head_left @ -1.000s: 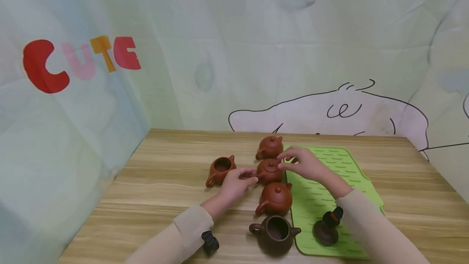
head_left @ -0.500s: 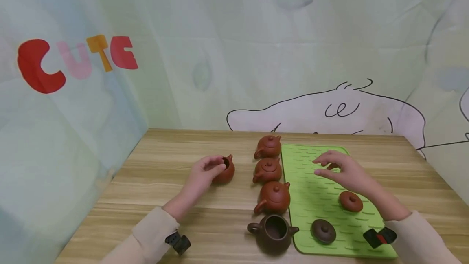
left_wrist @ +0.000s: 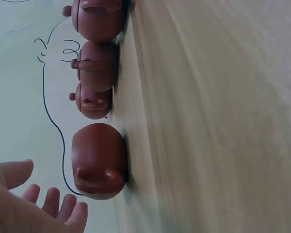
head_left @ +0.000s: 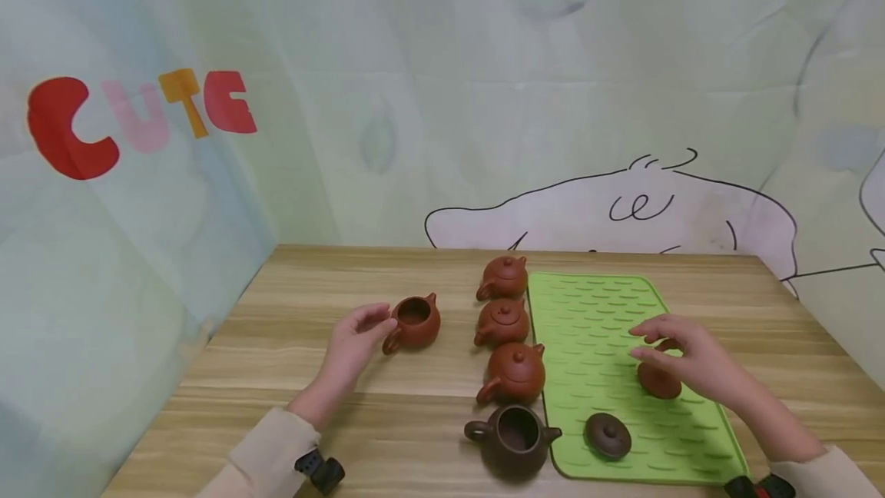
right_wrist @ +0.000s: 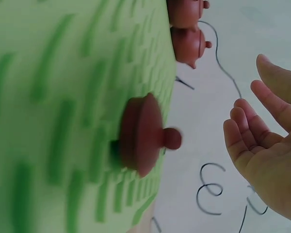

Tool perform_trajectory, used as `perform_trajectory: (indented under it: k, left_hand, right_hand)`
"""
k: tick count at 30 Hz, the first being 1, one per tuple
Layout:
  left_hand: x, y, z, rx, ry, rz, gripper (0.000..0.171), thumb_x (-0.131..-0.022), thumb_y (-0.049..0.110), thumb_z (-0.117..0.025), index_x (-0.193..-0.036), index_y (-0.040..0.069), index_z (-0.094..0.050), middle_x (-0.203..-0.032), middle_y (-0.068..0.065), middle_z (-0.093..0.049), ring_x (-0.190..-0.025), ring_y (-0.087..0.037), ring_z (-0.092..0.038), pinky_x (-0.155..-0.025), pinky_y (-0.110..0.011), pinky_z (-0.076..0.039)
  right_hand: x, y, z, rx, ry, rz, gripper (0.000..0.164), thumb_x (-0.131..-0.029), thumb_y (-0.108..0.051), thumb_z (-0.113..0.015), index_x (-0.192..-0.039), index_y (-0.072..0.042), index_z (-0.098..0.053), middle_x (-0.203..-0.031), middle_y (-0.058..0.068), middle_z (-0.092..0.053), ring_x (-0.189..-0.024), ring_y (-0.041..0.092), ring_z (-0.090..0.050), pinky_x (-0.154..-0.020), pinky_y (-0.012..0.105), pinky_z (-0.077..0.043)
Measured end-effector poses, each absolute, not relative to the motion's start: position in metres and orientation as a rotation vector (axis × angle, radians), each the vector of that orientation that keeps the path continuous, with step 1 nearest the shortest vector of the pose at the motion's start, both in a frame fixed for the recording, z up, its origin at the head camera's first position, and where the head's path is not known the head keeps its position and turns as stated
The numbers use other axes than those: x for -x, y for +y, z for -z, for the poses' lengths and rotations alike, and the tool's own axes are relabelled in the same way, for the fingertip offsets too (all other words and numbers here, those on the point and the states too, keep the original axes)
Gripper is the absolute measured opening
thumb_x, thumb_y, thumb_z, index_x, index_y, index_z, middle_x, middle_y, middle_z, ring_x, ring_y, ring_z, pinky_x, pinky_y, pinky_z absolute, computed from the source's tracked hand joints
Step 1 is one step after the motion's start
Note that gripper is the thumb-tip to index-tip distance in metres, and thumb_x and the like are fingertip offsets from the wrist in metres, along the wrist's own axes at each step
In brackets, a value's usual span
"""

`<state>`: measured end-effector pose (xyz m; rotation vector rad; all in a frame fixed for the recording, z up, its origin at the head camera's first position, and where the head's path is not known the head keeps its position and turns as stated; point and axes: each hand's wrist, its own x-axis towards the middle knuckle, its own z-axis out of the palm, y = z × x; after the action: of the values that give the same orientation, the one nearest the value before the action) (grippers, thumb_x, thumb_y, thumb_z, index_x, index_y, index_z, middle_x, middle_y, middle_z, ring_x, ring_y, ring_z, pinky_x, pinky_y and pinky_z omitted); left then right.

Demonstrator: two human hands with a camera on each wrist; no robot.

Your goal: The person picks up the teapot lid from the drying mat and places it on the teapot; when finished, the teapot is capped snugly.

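My left hand (head_left: 354, 340), fingers relaxed and holding nothing, is beside the lidless reddish-brown teapot (head_left: 420, 327), close to its handle. In the left wrist view that same teapot (left_wrist: 99, 158) stands just past my fingertips. On the right, my right hand (head_left: 698, 356) hovers over the green mat (head_left: 588, 344) with loosely bent fingers. Partly behind it in the head view lies a reddish-brown teapot lid (head_left: 658, 381); the right wrist view shows this lid (right_wrist: 143, 136) knob up, apart from my fingers.
Along the mat's left edge three lidded reddish-brown teapots, the nearest of them a teapot (head_left: 515, 373), stand in a row. In front is a dark brown lidless teapot (head_left: 513, 444). A dark brown lid (head_left: 608, 436) lies on the mat. Behind the wooden table (head_left: 311, 283) hangs a printed curtain.
My left hand has moved left from the teapot row to the lidless teapot's handle side. My right hand has left the row and moved right over the mat to the reddish-brown lid.
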<state>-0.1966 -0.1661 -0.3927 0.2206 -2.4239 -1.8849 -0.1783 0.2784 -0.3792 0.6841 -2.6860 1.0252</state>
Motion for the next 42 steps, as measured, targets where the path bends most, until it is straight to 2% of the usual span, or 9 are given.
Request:
perform_trajectory:
  k: [3,6,11,21,28,31,35,42]
  left_hand:
    - [0.197,-0.167,0.397,-0.237,-2.438,1.870,0.039,-0.091,0.009,-0.065,-0.127,-0.003,-0.056,-0.128,-0.020,-0.058,-0.118,-0.030,-0.053,-0.097,-0.039,-0.043]
    - [0.197,-0.168,0.401,-0.254,-2.440,1.866,0.040,-0.091,0.009,-0.065,-0.128,-0.004,-0.055,-0.127,-0.021,-0.058,-0.117,-0.030,-0.052,-0.097,-0.040,-0.042]
    - [0.197,-0.168,0.406,-0.275,-2.438,1.859,0.039,-0.090,0.009,-0.065,-0.126,-0.004,-0.057,-0.124,-0.021,-0.058,-0.111,-0.028,-0.053,-0.092,-0.034,-0.044]
    - [0.197,-0.164,0.413,-0.323,-2.374,1.935,0.036,-0.089,0.006,-0.066,-0.121,-0.008,-0.058,-0.119,-0.023,-0.060,-0.101,-0.021,-0.056,-0.081,-0.028,-0.050]
    - [0.196,-0.164,0.416,-0.358,-2.396,1.921,0.035,-0.091,0.008,-0.064,-0.123,-0.006,-0.058,-0.123,-0.022,-0.058,-0.113,-0.029,-0.053,-0.085,-0.027,-0.046]
    - [0.196,-0.164,0.417,-0.358,-2.400,1.914,0.035,-0.092,0.008,-0.064,-0.123,-0.006,-0.058,-0.122,-0.021,-0.059,-0.113,-0.028,-0.053,-0.084,-0.025,-0.046]
    - [0.195,-0.163,0.418,-0.353,-2.380,1.934,0.033,-0.092,0.006,-0.063,-0.121,-0.008,-0.059,-0.119,-0.021,-0.060,-0.107,-0.024,-0.056,-0.081,-0.022,-0.048]
    - [0.193,-0.161,0.421,-0.344,-2.286,2.040,0.028,-0.091,-0.002,-0.061,-0.117,-0.014,-0.058,-0.112,-0.021,-0.063,-0.086,-0.008,-0.062,-0.075,-0.019,-0.052]
  right_hand:
    - [0.175,0.285,0.385,-0.639,-2.693,-1.016,0.021,-0.085,-0.008,-0.072,-0.105,0.000,-0.069,-0.101,0.008,-0.065,-0.087,-0.003,-0.054,-0.071,0.022,-0.053]
    - [0.173,0.291,0.390,-0.583,-2.708,-1.010,0.023,-0.085,-0.009,-0.072,-0.106,0.001,-0.069,-0.101,0.011,-0.066,-0.087,-0.002,-0.055,-0.071,0.022,-0.053]
    - [0.169,0.299,0.397,-0.516,-2.748,-1.012,0.024,-0.085,-0.010,-0.073,-0.106,0.001,-0.069,-0.102,0.013,-0.066,-0.086,0.000,-0.056,-0.070,0.023,-0.053]
    - [0.169,0.308,0.408,-0.466,-2.804,-1.001,0.029,-0.084,-0.013,-0.073,-0.108,0.004,-0.068,-0.103,0.012,-0.066,-0.086,-0.004,-0.052,-0.070,0.024,-0.054]
    - [0.167,0.312,0.412,-0.408,-2.865,-1.027,0.030,-0.084,-0.014,-0.074,-0.107,0.003,-0.068,-0.103,0.011,-0.064,-0.084,-0.003,-0.052,-0.069,0.024,-0.054]
    - [0.166,0.312,0.414,-0.381,-2.888,-1.042,0.028,-0.084,-0.015,-0.074,-0.106,0.001,-0.069,-0.102,0.009,-0.064,-0.084,-0.004,-0.052,-0.069,0.023,-0.054]
    - [0.166,0.312,0.416,-0.376,-2.902,-1.049,0.025,-0.084,-0.016,-0.074,-0.103,-0.001,-0.070,-0.101,0.008,-0.065,-0.084,-0.004,-0.053,-0.069,0.023,-0.054]
    - [0.167,0.314,0.417,-0.380,-2.903,-1.042,0.021,-0.083,-0.014,-0.075,-0.100,-0.001,-0.071,-0.098,0.006,-0.065,-0.084,-0.007,-0.053,-0.070,0.023,-0.054]
